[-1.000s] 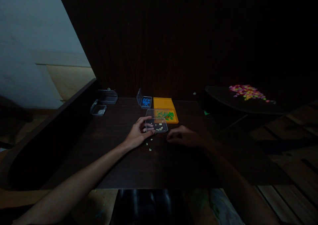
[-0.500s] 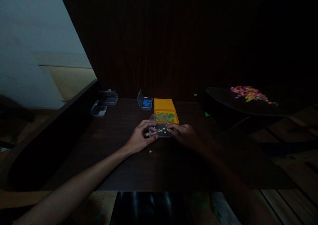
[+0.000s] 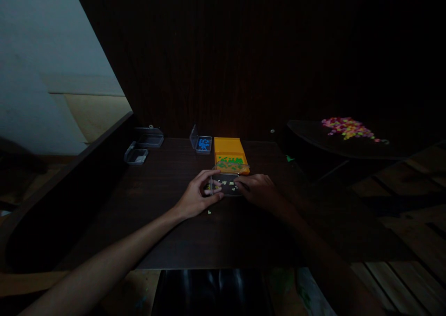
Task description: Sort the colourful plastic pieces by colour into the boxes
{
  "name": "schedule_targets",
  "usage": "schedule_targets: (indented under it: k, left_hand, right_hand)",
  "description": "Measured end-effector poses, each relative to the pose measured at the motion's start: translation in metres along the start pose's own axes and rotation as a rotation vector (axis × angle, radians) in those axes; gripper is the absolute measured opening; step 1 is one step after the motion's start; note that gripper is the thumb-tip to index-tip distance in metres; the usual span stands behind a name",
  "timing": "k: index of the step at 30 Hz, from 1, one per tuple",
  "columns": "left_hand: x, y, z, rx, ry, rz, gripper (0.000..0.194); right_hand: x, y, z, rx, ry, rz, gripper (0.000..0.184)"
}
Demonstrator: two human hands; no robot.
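Note:
A small clear plastic box (image 3: 226, 194), its lid raised at the far side, lies between my hands with several pale yellowish pieces (image 3: 232, 183) in it. My left hand (image 3: 200, 193) curves around its left end, thumb at the near side and fingers at the far side. Yellow bits (image 3: 208, 186) show beneath that palm. At the box's right end is my right hand (image 3: 258, 188), fingers curled together in shadow; what their tips pinch is hidden. One loose pale piece (image 3: 209, 212) rests on the dark tabletop, nearer me.
Just behind stands an open orange box (image 3: 228, 145) with green pieces. Left of it is an open clear case (image 3: 204, 144) of blue pieces. Further left are two open clear cases (image 3: 150, 141). Colourful beads (image 3: 350, 128) are piled on the right shelf (image 3: 306, 132).
The clear box has shifted slightly to the right and toward me, and yellow bits now show under my left palm. The whole view has moved a little.

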State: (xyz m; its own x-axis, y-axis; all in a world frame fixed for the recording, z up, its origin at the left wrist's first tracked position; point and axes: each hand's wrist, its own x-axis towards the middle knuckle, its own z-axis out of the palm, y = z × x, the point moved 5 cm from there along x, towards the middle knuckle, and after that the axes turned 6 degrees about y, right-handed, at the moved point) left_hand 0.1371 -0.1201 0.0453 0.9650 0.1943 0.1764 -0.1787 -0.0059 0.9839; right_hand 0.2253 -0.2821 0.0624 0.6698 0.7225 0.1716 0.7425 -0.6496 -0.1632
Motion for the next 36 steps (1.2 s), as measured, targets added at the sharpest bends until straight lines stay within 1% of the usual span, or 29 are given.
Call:
schedule_targets:
  k: [4, 8, 10, 12, 14, 16, 20, 24, 30, 36]
  left_hand:
    - [0.002, -0.004, -0.002, -0.061, 0.001, -0.059, 0.056]
    - [0.004, -0.007, -0.004, -0.104, 0.012, -0.094, 0.06]
    - [0.005, -0.007, -0.006, -0.119, 0.021, -0.101, 0.06]
    - [0.007, -0.005, -0.009, -0.126, 0.048, -0.102, 0.06]
    - [0.01, -0.004, -0.014, -0.117, 0.1, -0.107, 0.062]
    - [0.012, -0.002, -0.02, -0.095, 0.168, -0.106, 0.063]
    - [0.016, 0.0, -0.032, -0.079, 0.285, -0.063, 0.064]
    - [0.018, 0.0, -0.035, -0.097, 0.316, -0.059, 0.064]
    - [0.019, 0.0, -0.033, -0.107, 0.298, -0.056, 0.064]
    - [0.019, 0.0, -0.032, -0.109, 0.285, -0.041, 0.063]
  right_hand:
    - [0.0, 0.003, -0.001, 0.062, 0.049, -0.009, 0.029]
    - [-0.001, 0.002, -0.004, 0.145, 0.067, -0.064, 0.033]
    - [0.0, 0.0, -0.008, 0.226, 0.126, -0.085, 0.035]
    - [0.001, 0.002, -0.013, 0.315, 0.23, -0.066, 0.035]
    - [0.003, 0.007, -0.014, 0.375, 0.33, -0.012, 0.033]
    - [0.006, 0.011, -0.009, 0.406, 0.358, 0.021, 0.03]
    - [0.013, 0.012, 0.014, 0.416, 0.244, 0.013, 0.023]
    - [0.017, 0.006, 0.029, 0.392, 0.144, 0.001, 0.025]
    - [0.02, -0.001, 0.031, 0.369, 0.075, 0.012, 0.024]
    - [0.023, 0.0, 0.033, 0.355, 0.064, 0.016, 0.022]
